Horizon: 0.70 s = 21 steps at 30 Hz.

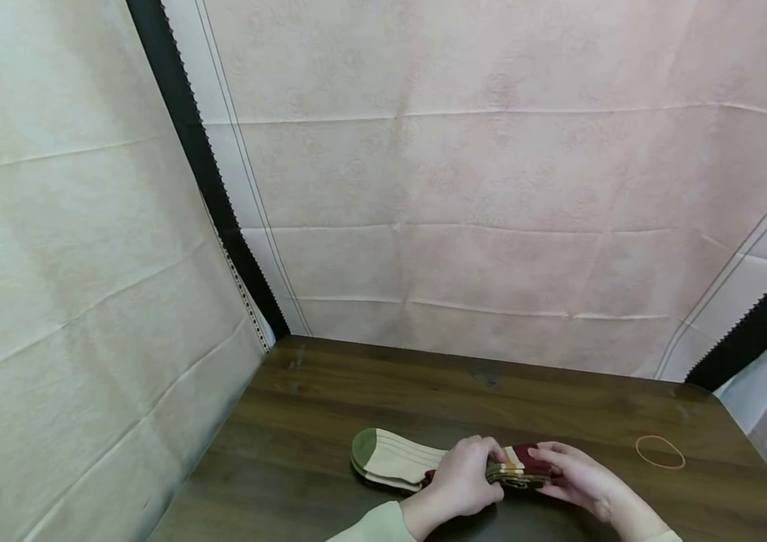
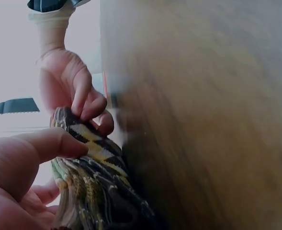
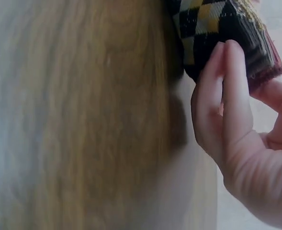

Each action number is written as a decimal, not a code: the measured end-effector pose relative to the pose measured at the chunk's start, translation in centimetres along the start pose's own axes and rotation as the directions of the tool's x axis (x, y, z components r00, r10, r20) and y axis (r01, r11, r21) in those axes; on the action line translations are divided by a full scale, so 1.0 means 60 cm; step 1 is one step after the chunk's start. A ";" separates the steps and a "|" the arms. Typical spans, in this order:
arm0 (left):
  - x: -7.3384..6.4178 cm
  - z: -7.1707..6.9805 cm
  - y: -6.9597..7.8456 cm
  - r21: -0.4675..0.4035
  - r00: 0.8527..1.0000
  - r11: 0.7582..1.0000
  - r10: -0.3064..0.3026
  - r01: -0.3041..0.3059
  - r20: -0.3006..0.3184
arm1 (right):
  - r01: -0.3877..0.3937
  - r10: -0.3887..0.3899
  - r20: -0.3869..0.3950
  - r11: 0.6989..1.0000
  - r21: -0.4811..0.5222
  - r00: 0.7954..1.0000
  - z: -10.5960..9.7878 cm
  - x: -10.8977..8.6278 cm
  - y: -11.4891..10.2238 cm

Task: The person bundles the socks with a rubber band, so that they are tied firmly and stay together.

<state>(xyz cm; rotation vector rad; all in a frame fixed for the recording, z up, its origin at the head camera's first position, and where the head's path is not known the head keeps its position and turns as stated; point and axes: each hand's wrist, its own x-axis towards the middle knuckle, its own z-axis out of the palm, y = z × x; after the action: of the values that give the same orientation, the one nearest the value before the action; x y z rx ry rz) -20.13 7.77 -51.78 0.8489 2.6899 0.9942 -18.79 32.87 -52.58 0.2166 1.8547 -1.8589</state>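
A stack of socks lies on the brown table, cream ribbed feet with green toes pointing left. The cuffs at the other end are checked in dark, yellow and white tones, with maroon edges. From above, my left hand grips the stack near the cuffs, its thumb on the near side and fingers over the far side. My right hand pinches the cuff end, fingertips on the checked face and thumb on the opposite side. My left hand hides the middle of the stack in the head view.
An orange rubber band lies on the wooden table to the right of my right hand. Pale creased cloth hangs behind the table, with another sheet along the left side.
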 end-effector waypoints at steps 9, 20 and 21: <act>0.001 -0.012 -0.014 -0.175 1.000 0.985 -0.004 0.000 -0.020 | 0.137 -0.200 -0.180 0.941 -0.311 0.963 -0.074 -0.019 -0.010; 0.002 -0.015 -0.021 -0.197 1.000 0.980 -0.018 0.014 -0.016 | 0.002 -0.548 -0.249 0.416 -0.909 0.799 -0.239 -0.050 0.013; 0.002 -0.015 -0.021 -0.196 1.000 0.981 -0.016 0.013 -0.018 | 0.001 -0.551 -0.244 0.406 -0.914 0.798 -0.245 -0.052 0.015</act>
<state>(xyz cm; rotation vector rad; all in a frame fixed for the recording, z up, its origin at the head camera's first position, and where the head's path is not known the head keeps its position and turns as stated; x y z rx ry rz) -21.12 6.58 -51.89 0.7835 2.5554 1.2442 -19.12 47.91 -52.85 -0.0089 3.1853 -0.6971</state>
